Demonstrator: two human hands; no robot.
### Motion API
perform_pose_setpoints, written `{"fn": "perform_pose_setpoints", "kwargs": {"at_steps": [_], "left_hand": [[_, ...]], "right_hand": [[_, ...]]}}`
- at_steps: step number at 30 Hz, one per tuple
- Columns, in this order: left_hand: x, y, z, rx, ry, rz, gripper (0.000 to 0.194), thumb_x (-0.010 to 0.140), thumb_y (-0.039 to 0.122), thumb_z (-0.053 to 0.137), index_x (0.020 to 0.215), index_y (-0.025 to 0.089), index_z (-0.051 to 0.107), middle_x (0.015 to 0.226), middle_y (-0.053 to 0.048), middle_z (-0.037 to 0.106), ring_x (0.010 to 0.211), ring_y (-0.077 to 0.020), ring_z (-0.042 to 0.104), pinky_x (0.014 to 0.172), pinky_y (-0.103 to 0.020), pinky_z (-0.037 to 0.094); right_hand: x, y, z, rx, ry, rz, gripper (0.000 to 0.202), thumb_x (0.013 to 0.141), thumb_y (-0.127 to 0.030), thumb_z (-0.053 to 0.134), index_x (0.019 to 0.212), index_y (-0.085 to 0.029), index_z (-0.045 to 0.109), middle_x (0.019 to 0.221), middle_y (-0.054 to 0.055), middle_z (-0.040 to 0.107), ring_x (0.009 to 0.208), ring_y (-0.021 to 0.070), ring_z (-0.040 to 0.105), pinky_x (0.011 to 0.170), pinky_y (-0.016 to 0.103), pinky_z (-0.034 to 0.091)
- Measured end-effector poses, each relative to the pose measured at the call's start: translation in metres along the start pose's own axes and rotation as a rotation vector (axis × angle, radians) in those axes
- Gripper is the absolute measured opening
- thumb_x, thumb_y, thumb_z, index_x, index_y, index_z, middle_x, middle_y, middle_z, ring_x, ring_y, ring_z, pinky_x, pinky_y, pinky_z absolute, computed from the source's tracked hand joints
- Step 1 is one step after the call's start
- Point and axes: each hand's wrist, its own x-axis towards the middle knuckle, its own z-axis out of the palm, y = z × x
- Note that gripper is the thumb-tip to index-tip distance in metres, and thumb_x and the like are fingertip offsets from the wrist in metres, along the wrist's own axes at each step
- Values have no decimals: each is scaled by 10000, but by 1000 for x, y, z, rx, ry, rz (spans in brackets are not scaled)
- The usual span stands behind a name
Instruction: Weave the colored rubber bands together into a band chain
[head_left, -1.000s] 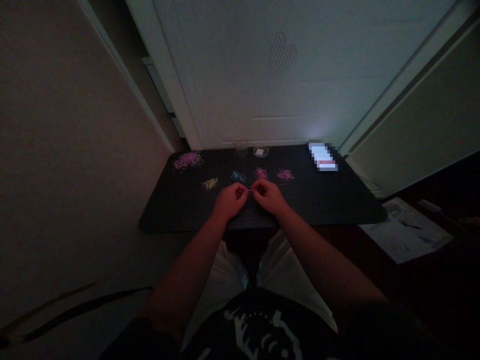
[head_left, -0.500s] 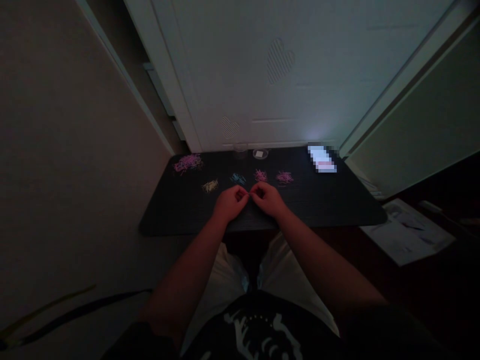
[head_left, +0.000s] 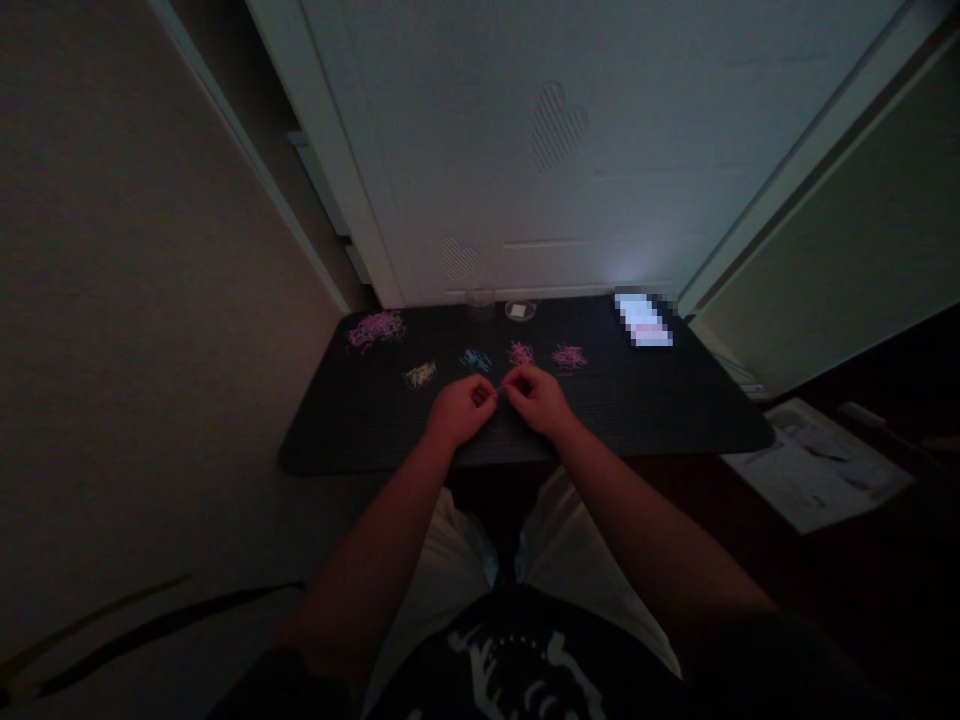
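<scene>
My left hand (head_left: 463,408) and my right hand (head_left: 536,400) meet fingertip to fingertip over the dark table (head_left: 360,420), both pinched closed. Something tiny and thin seems to lie between the fingertips, too small to name. Just beyond the hands are small piles of thin pieces: a blue pile (head_left: 475,359), a pink pile (head_left: 520,353) and another pink pile (head_left: 570,356) to the right. A pale yellow pile (head_left: 421,375) lies left of the blue one. At the far left corner sits a larger pink and purple mixed pile (head_left: 376,329).
At the table's back edge stand a clear round container (head_left: 481,304) and a round clear lid (head_left: 520,311) with a white square. A lit, pixelated device (head_left: 645,319) lies at the back right. Behind is a white door (head_left: 465,130); papers (head_left: 817,465) lie lower right.
The fingertips have drawn slightly apart, with my right hand shifting a little to the right. The piles stay as they were.
</scene>
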Motion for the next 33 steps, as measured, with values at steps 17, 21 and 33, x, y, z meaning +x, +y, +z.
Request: {"fn": "perform_pose_setpoints", "kwargs": {"at_steps": [17,21,33], "left_hand": [[-1,2,-1,-11,20,-2,155,760,325,564,788,177,596,730,-4,644,631,-114,571,595,-227,447],[0,0,-1,-16,9,4,211,768,380,566,820,182,617,745,-6,657,630,-115,575,582,-226,438],[1,-3,1,5,-24,-14,156,775,320,537,762,184,612,676,15,628,587,-104,550,542,-211,398]], "right_hand": [[0,0,-1,16,-19,-15,45,730,-209,539,736,-181,574,650,-11,540,595,117,493,557,237,388],[0,0,-1,13,-45,-38,49,732,-203,541,733,-183,587,670,-8,562,613,117,501,576,239,390],[1,-2,-3,125,68,14,69,745,-230,538,699,-179,541,650,-10,540,604,118,496,575,238,390]]}}
